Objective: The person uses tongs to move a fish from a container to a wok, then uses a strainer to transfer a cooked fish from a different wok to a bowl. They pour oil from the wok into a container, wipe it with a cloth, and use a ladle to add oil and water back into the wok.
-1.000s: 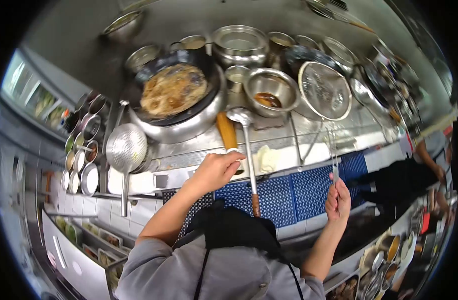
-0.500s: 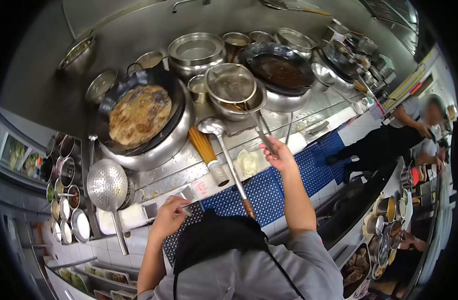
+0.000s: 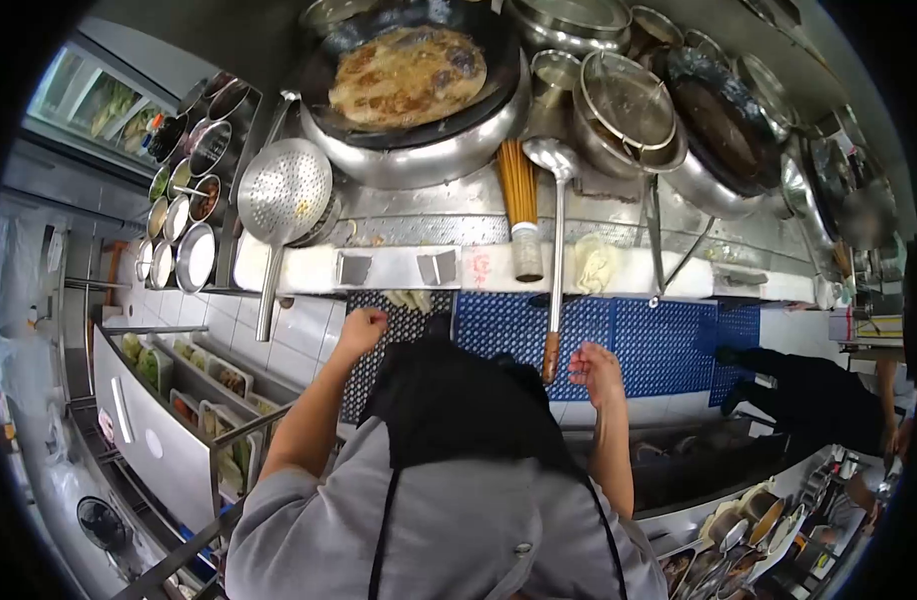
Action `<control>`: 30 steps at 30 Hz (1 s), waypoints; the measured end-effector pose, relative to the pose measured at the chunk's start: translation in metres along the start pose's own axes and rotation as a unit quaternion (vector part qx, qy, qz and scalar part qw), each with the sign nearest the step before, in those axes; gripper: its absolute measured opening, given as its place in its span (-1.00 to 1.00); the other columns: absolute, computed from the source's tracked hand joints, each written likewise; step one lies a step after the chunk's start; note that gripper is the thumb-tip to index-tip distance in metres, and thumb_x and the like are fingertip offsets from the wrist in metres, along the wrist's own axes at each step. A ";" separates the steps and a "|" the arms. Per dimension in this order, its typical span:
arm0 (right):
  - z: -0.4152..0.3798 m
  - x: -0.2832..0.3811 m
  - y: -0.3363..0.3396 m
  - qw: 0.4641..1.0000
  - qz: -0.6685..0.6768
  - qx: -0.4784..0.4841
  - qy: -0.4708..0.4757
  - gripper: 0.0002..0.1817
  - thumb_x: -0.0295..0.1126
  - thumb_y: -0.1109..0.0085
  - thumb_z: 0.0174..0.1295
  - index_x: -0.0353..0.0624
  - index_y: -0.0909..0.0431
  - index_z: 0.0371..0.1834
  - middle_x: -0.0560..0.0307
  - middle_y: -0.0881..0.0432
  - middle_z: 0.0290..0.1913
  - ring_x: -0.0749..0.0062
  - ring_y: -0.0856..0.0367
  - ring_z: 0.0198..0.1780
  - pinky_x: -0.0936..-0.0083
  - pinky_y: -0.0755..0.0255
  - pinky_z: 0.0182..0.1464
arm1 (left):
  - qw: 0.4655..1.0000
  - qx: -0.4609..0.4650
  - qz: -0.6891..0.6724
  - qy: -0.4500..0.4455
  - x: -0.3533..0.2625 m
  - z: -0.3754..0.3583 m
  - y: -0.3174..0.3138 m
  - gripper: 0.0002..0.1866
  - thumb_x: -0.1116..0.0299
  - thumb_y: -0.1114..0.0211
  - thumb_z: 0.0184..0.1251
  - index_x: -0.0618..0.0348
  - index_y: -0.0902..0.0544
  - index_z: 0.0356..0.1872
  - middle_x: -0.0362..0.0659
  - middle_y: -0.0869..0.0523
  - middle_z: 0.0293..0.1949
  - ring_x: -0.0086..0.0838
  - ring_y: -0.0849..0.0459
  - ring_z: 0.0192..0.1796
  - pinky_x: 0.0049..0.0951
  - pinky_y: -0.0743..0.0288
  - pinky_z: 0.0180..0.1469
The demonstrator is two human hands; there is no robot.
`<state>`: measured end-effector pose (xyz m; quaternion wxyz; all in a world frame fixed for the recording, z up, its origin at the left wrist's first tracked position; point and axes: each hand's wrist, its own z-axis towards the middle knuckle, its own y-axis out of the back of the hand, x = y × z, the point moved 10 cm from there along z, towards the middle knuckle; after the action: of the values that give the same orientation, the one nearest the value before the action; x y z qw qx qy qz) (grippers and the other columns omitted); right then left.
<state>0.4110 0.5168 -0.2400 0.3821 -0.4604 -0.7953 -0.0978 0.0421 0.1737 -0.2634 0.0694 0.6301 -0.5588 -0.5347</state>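
Note:
My left hand [image 3: 362, 332] hovers near the front edge of the counter, its fingers curled in and nothing visible in them. My right hand [image 3: 599, 374] is held just right of the ladle's wooden handle, apart from it, with fingers loosely bent and spread. The long ladle [image 3: 559, 230] lies across the counter edge. Beside it is a bamboo wok brush [image 3: 519, 205]. A round mesh strainer [image 3: 629, 100] rests over a metal bowl, its handles reaching past the edge. Further left, a perforated skimmer [image 3: 285, 192] lies with its handle hanging over the front.
A wok [image 3: 319, 85] holds bubbling brown oily liquid. Another dark wok [image 3: 724, 120] stands right. Several seasoning bowls [image 3: 196, 257] are at left, above a cabinet with food trays [image 3: 139, 365]. A blue mat [image 3: 659, 335] covers the floor. Another person [image 3: 819, 400] stands at right.
My right hand has let go of the long strainer handle and drawn back toward my body. My left hand's fingers have curled in. The view has turned left and lower.

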 end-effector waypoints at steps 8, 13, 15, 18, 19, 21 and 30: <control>-0.032 -0.036 -0.009 0.991 -0.086 -0.104 0.015 -0.77 -0.23 -0.13 0.34 -0.06 -0.55 -0.04 0.20 -0.65 -0.26 0.53 -0.60 -0.31 0.53 -0.52 -0.42 | 0.982 0.133 -0.046 -0.125 -0.125 -0.020 0.061 -0.84 0.47 -0.20 0.28 0.28 -0.65 -0.18 -0.18 -0.67 -0.53 -0.53 -0.64 -0.55 -0.49 -0.50 -0.47; -0.058 -0.039 -0.011 0.984 -0.018 -0.173 0.031 -0.78 -0.17 -0.10 0.36 -0.04 -0.59 -0.11 0.27 -0.63 -0.37 0.58 -0.59 -0.39 0.55 -0.50 -0.39 | 0.971 0.131 -0.152 -0.129 -0.147 -0.006 0.108 -0.77 0.56 -0.17 0.25 0.27 -0.64 -0.08 -0.29 -0.60 -0.58 -0.69 -0.46 -0.61 -0.62 -0.29 -0.57; -0.070 -0.032 -0.013 0.977 -0.005 -0.204 0.056 -0.81 -0.24 -0.08 0.38 -0.08 -0.58 -0.15 0.27 -0.61 -0.40 0.60 -0.56 -0.44 0.59 -0.47 -0.46 | 0.961 0.148 -0.164 -0.165 -0.173 -0.001 0.112 -0.78 0.57 -0.17 0.24 0.27 -0.65 -0.10 -0.32 -0.56 -0.59 -0.72 -0.40 -0.61 -0.64 -0.21 -0.56; -0.090 -0.032 -0.023 0.967 0.007 -0.242 0.084 -0.81 -0.26 -0.05 0.40 -0.12 -0.57 -0.18 0.28 -0.59 -0.44 0.61 -0.53 -0.49 0.62 -0.44 -0.52 | 0.936 0.170 -0.119 -0.286 -0.246 -0.001 0.083 -0.76 0.52 -0.20 0.24 0.24 -0.67 -0.08 -0.23 -0.61 -0.55 -0.59 -0.49 -0.53 -0.55 -0.33 -0.44; -0.101 -0.035 -0.024 0.959 0.012 -0.267 0.093 -0.80 -0.25 -0.05 0.41 -0.13 -0.57 -0.18 0.28 -0.58 -0.45 0.61 -0.52 -0.50 0.62 -0.43 -0.53 | 0.922 0.170 -0.097 -0.334 -0.273 -0.006 0.069 -0.76 0.51 -0.20 0.24 0.23 -0.67 -0.08 -0.19 -0.63 -0.54 -0.53 -0.52 -0.50 -0.51 -0.37 -0.41; -0.105 -0.063 -0.019 0.953 -0.052 -0.290 0.070 -0.70 -0.10 -0.12 0.37 -0.09 -0.59 -0.10 0.28 -0.59 -0.43 0.57 -0.57 -0.40 0.54 -0.46 -0.43 | 0.861 0.141 -0.001 -0.489 -0.340 -0.024 0.038 -0.72 0.45 -0.22 0.24 0.23 -0.65 -0.02 -0.04 -0.69 -0.43 -0.33 -0.63 -0.41 -0.36 -0.49 -0.29; -0.216 -0.072 -0.015 0.873 -0.163 -0.434 0.155 -0.73 -0.20 -0.15 0.23 -0.18 -0.62 -0.21 -0.08 -0.70 -0.31 0.04 -0.68 -0.20 0.22 -0.49 -0.13 | 0.754 0.074 0.427 -0.494 -0.467 -0.019 -0.132 -0.27 -0.21 -0.17 0.21 0.34 -0.51 0.09 0.27 -0.68 -0.10 0.14 -0.64 0.02 0.02 -0.49 0.07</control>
<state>0.5309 0.3516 -0.1385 0.2406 -0.4224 -0.6676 -0.5639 0.2308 0.5755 -0.0673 -0.0420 -0.0230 -0.7638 -0.6437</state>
